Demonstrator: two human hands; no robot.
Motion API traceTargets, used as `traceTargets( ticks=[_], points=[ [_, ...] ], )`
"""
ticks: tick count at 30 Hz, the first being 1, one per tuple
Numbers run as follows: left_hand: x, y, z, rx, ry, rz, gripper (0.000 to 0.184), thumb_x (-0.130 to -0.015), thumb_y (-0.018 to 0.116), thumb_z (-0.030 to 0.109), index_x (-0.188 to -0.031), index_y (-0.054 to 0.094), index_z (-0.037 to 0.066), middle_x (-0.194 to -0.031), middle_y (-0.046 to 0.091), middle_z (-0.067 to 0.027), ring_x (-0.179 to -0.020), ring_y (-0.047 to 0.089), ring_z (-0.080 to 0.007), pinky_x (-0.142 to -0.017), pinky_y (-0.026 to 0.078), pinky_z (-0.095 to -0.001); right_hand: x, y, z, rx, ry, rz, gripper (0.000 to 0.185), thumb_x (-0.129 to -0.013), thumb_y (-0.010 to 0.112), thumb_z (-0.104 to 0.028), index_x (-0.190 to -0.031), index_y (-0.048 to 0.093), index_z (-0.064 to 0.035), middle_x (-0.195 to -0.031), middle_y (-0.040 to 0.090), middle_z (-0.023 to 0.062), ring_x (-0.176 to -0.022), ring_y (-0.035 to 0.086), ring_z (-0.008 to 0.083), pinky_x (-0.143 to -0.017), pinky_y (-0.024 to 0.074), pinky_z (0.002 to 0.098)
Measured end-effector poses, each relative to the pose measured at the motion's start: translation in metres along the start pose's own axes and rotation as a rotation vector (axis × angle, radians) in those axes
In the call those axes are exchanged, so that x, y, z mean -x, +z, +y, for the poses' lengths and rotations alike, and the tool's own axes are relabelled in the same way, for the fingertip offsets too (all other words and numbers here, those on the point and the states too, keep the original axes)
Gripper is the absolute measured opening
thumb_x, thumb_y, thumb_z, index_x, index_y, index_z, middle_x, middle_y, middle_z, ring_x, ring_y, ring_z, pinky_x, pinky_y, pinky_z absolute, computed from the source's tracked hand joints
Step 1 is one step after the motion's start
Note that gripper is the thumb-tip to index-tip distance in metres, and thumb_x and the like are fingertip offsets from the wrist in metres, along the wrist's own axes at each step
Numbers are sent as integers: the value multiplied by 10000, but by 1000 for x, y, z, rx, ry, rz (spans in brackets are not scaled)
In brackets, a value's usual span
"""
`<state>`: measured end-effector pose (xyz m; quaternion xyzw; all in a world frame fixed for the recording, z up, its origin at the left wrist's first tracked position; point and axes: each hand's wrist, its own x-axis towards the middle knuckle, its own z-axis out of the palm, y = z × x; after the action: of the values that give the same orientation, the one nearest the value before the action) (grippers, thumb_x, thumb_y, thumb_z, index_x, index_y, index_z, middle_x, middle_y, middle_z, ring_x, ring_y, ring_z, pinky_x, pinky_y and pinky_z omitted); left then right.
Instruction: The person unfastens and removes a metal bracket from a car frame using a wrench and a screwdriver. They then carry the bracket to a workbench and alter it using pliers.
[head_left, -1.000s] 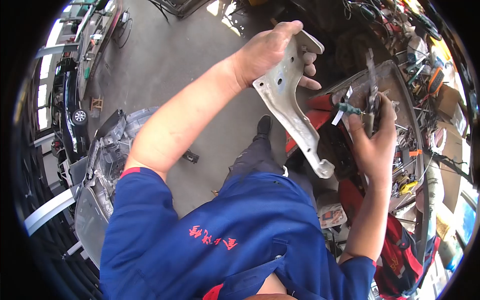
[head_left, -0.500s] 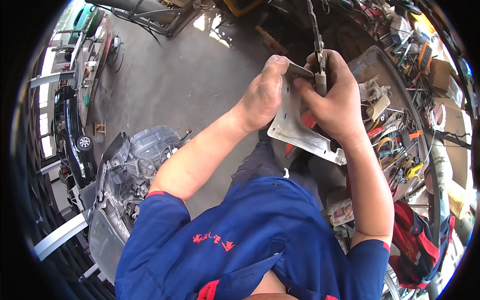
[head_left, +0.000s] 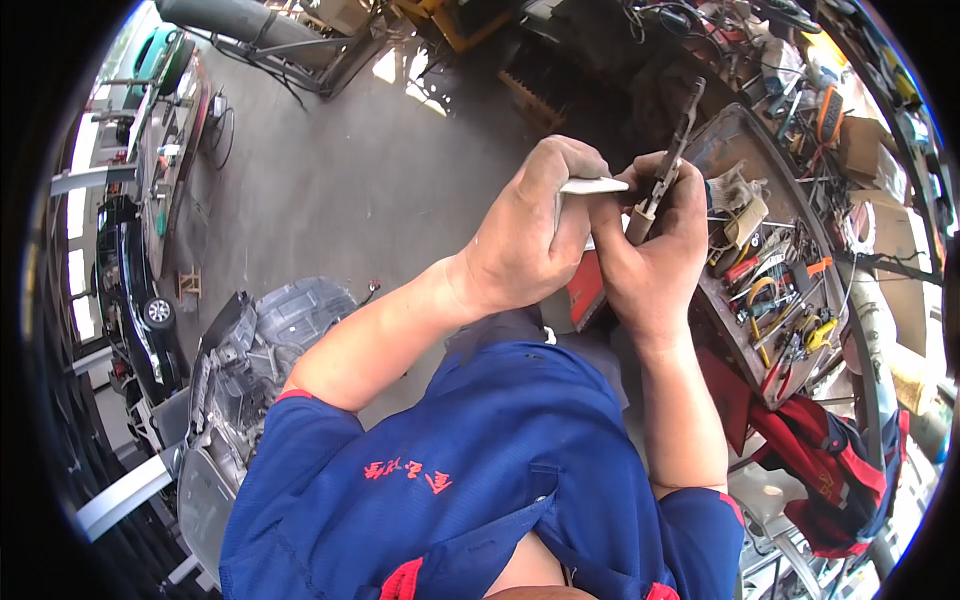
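Observation:
My left hand (head_left: 535, 225) is closed around a pale, bent sheet-metal bracket (head_left: 597, 186), now seen nearly edge-on. Most of that bracket is hidden behind my fingers. Close beside it, my right hand (head_left: 655, 265) grips a long, narrow dark metal piece (head_left: 676, 140) with a pale lower end. This piece points up and slightly right, and its exact kind is not clear. The right thumb and fingertips are near the bracket's edge; whether they touch it cannot be made out.
On my right, a metal-edged bench (head_left: 745, 125) carries several hand tools, including yellow-handled pliers (head_left: 822, 335), and cloth gloves (head_left: 735, 190). A red and black jacket (head_left: 825, 470) hangs below it. Dismantled vehicle parts (head_left: 265, 345) lie to the left, with a dark car (head_left: 125, 290) beyond.
The bracket has turned from showing its broad face to nearly edge-on. Both hands have come lower, and the narrow metal piece now leans to the right.

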<state>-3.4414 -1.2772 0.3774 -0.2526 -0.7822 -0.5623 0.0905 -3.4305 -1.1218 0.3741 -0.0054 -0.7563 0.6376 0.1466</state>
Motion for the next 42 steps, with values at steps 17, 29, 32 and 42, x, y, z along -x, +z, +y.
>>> traceTargets(
  ticks=[17, 29, 32, 42],
  points=[
    [-37, 21, 26, -96, 3, -173, 167, -946, 571, -25, -1105, 618, -2, -1067, 700, -112, -933, 683, -179, -842, 567, -319, 23, -34, -15, -159, 94, 249, 294, -891, 791, -56, -1114, 601, -34, -942, 627, 0, -818, 581, 73, -740, 494, 233],
    [-48, 133, 49, 394, -283, 177, 159, -1047, 516, 9, -1198, 473, -13, -969, 727, -146, -876, 733, -176, -812, 610, -312, 66, -195, -3, 250, 267, -128, 566, -833, 808, -231, -1278, 607, 55, -1052, 687, 214, -981, 697, 353, -919, 551, 426],
    [-46, 160, 47, 302, -235, 202, 181, -1045, 508, -10, -1220, 464, -15, -998, 697, -133, -885, 723, -172, -831, 607, -318, 68, -208, -2, 224, 298, -263, 610, -839, 815, -266, -1282, 598, 92, -1084, 678, 271, -1021, 693, 419, -922, 553, 471],
    [-62, 192, 47, 259, -135, 112, 205, -1065, 478, 30, -1266, 461, -6, -1106, 649, -155, -975, 733, -234, -885, 644, -404, 50, -221, 12, -28, 384, -248, 572, -862, 807, -250, -1277, 615, 95, -1076, 697, 267, -1008, 712, 407, -915, 557, 451]
  ],
)
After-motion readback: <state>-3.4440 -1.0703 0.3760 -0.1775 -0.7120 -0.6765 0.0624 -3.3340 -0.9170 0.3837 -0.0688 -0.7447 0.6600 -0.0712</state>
